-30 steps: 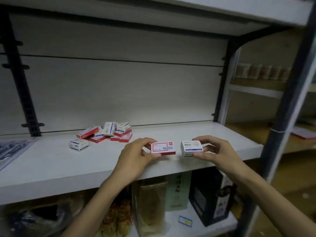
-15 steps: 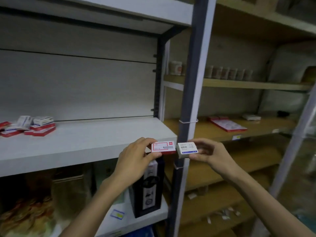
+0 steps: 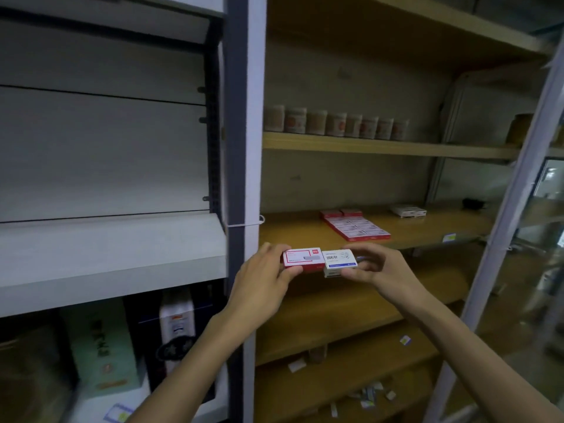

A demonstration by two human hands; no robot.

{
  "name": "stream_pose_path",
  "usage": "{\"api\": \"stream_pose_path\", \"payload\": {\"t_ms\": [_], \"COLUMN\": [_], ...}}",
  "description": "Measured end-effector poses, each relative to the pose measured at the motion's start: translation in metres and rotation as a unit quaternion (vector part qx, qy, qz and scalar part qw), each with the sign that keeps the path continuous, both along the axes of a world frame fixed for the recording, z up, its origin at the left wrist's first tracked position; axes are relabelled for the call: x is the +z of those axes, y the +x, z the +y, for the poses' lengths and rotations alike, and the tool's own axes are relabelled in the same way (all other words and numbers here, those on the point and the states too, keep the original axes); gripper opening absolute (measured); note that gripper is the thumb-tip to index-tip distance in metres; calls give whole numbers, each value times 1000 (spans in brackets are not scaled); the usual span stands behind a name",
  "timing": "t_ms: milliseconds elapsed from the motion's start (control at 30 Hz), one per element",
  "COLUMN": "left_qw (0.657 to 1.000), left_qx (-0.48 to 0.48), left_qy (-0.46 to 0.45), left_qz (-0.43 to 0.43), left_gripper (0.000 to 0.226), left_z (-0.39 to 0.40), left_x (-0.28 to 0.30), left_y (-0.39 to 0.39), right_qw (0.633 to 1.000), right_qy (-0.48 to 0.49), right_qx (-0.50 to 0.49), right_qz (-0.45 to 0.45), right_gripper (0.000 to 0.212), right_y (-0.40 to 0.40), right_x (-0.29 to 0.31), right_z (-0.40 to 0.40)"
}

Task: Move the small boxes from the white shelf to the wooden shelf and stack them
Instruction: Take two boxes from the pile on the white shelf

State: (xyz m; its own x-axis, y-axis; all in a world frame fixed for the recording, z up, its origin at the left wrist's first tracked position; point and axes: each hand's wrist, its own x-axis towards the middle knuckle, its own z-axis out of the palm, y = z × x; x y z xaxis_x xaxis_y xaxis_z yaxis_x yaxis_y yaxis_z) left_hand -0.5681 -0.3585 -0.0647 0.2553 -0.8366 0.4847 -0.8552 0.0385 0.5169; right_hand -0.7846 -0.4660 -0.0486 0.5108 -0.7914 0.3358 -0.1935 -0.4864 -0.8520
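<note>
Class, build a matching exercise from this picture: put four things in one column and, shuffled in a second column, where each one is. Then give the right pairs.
Things
1. small red-and-white box
2. small white box with a blue stripe
3. row of small labelled jars
4. flat layer of red boxes

Places
A. upper wooden shelf
B. held in the left hand
C. lying on the middle wooden shelf
D. held in the right hand

Pairs: 1-B, 2-D, 3-A, 4-C
</note>
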Motion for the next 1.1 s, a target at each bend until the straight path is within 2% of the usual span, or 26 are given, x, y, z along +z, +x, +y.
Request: {"api": "stream_pose_path", "payload": {"t_ms": [233,467,600,800,967,1100], "left_qw": [998,992,983,965,959,946], "left_qx": [18,118,163,221,254,302], "left_qy": [49,54,81,134,120,81], "left_qz": [20,-5,-12,-45,-38,-82], "left_gripper": [44,40,38,32,30,37], "left_z": [-121,-250,-315,-358,-368,-366], "left_x": [1,16,12,-2,-6,3], "left_y": [-37,-43,-43,-45,-52,-73], "right_qw": [998,996,994,994,993,992], "right_qy": [-1,-27,-36,-23,-9,-28], "right_qx": [1,-7,-16,-8,1,-6], "right_qz": [68,90,99,106,120,126], "right_gripper": [44,35,38,37,36,38], "right_y": [-44,-76,-86,-103,-125,-145], "right_x": [-2,17,15,4,-8,-13], "right_z": [-114,-222,-271,-330,-379,-421]}}
